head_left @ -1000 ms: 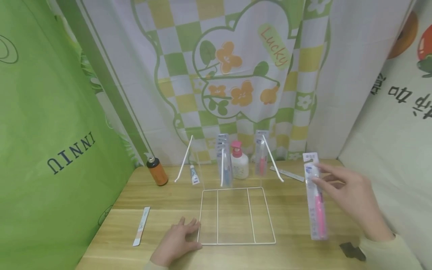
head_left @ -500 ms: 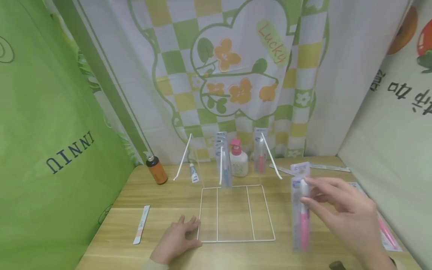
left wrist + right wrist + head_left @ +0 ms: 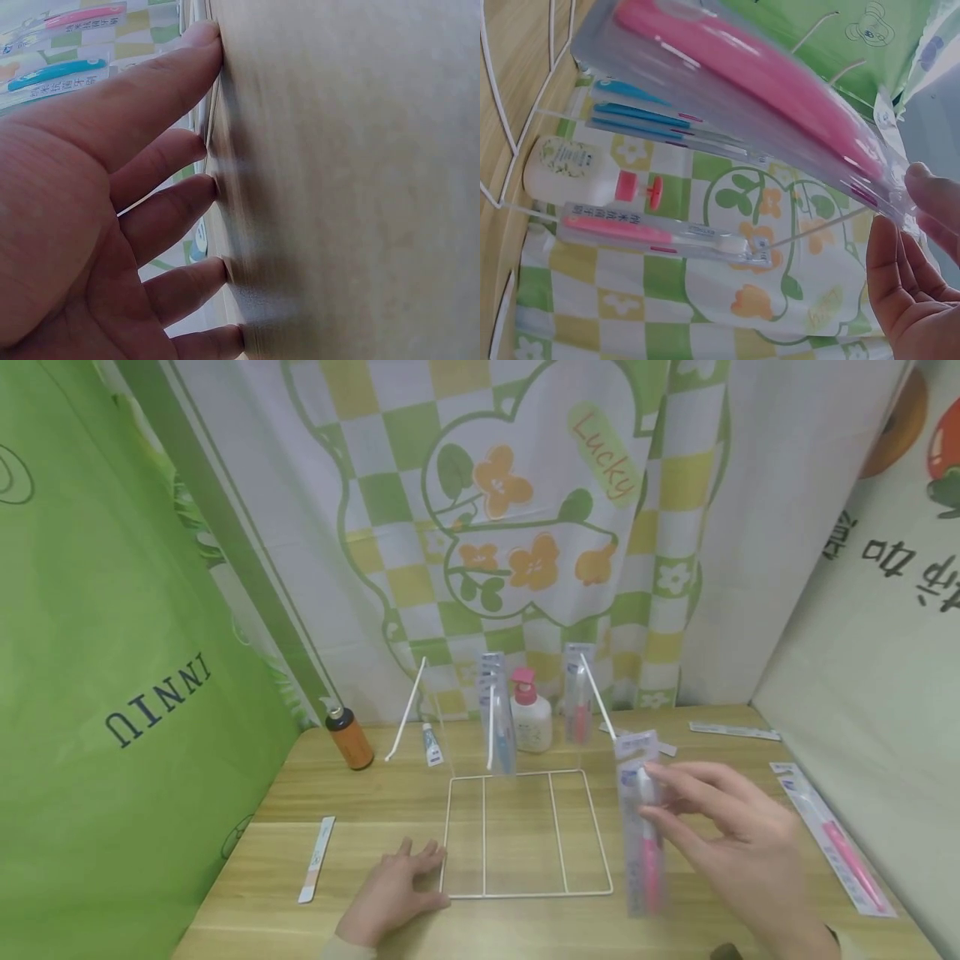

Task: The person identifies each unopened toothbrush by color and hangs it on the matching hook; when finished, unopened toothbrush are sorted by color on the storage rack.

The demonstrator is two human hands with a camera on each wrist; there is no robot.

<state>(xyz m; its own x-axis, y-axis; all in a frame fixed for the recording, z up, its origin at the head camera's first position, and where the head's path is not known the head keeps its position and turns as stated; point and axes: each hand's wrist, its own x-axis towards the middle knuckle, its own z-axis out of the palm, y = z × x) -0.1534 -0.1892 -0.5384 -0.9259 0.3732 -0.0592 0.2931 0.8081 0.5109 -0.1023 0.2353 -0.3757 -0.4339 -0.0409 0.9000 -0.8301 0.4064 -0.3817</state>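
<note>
My right hand [image 3: 738,843] pinches a packaged pink toothbrush [image 3: 640,827] between thumb and fingers, with the pack hanging upright. The pack's top is at the tip of the rack's right prong [image 3: 598,697]; I cannot tell whether the prong is through its hole. In the right wrist view the packaged toothbrush [image 3: 757,82] crosses the upper part. My left hand [image 3: 392,893] rests on the table, fingers spread, thumb and fingertips at the left side of the white wire rack [image 3: 525,896]. Packaged blue toothbrushes [image 3: 501,727] hang on the middle prong, and another packaged pink toothbrush [image 3: 579,697] on the right one.
A pump bottle [image 3: 532,727] stands behind the rack. Left of it are a toothpaste tube [image 3: 432,745] and an orange bottle [image 3: 350,741]. A thin strip [image 3: 317,860] lies at left. Another packaged pink toothbrush [image 3: 836,843] and a narrow pack [image 3: 735,730] lie at right.
My right hand has carried the packaged pink toothbrush leftward to the right prong's tip. The packaged toothbrush lying at right has come into view. My left hand stays in place.
</note>
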